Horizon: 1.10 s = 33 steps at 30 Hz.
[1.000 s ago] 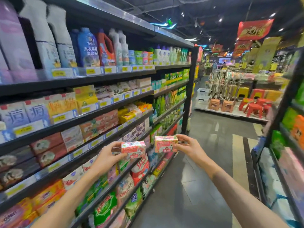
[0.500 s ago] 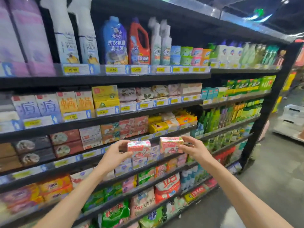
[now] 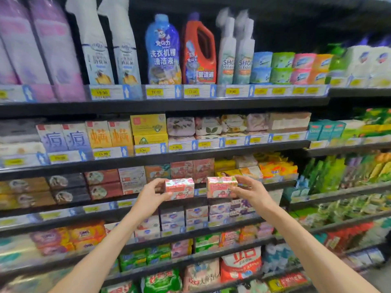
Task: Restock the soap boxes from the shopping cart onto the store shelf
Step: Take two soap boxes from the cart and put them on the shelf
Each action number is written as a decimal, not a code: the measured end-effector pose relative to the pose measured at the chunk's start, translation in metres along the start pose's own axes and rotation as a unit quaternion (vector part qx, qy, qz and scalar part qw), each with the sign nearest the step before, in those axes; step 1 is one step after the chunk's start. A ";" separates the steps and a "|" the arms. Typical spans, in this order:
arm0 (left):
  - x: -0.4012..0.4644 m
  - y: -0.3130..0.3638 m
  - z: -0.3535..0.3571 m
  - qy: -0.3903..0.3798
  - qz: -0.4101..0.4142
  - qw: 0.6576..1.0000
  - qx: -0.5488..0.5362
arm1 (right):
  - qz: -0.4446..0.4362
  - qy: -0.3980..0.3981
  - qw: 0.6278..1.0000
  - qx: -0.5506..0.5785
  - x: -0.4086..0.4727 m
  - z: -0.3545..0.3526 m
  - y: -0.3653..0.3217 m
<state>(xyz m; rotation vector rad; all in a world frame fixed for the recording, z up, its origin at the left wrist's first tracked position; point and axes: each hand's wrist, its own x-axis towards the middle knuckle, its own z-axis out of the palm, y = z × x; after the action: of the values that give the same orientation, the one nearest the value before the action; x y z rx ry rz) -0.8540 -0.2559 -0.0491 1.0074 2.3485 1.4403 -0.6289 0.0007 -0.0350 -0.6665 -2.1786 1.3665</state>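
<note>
Soap boxes are up at shelf height now — a second ago the view was still swinging round from the aisle, and now it faces the shelf (image 3: 243, 147) square on. Left hand (image 3: 151, 194) grips one pink soap box (image 3: 179, 188), right hand (image 3: 252, 192) grips the other soap box (image 3: 221, 187), both held just in front of the matching pink stack (image 3: 191, 170) on the third row. Looks like placement is next — neither box is on the shelf yet, and the cart isn't in view.

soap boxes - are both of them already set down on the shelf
No, the left hand grips one pink soap box and the right hand grips the other pink soap box, both held in front of the shelf edge.
</note>
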 end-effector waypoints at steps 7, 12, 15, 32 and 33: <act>0.052 -0.004 0.016 0.011 -0.016 1.000 0.017 | -0.016 0.007 1.000 -0.023 0.024 -0.004 0.000; 0.064 -0.011 0.034 0.035 -0.046 0.998 0.031 | -0.018 0.007 1.000 -0.005 0.041 0.002 0.004; 0.068 -0.022 0.043 0.054 -0.063 0.995 0.060 | -0.024 -0.004 1.000 -0.011 0.053 0.006 0.006; 0.084 -0.031 0.075 0.155 -0.105 0.950 0.251 | -0.056 -0.002 0.994 -0.096 0.106 0.036 0.022; 0.082 -0.032 0.076 0.157 -0.097 0.950 0.251 | -0.066 0.005 0.991 -0.116 0.107 0.038 0.020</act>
<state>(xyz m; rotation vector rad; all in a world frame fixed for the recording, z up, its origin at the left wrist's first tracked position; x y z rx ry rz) -0.8917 -0.1585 -0.0999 0.6461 3.0440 1.0087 -0.7316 0.0505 -0.0532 -0.5970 -2.3504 1.0514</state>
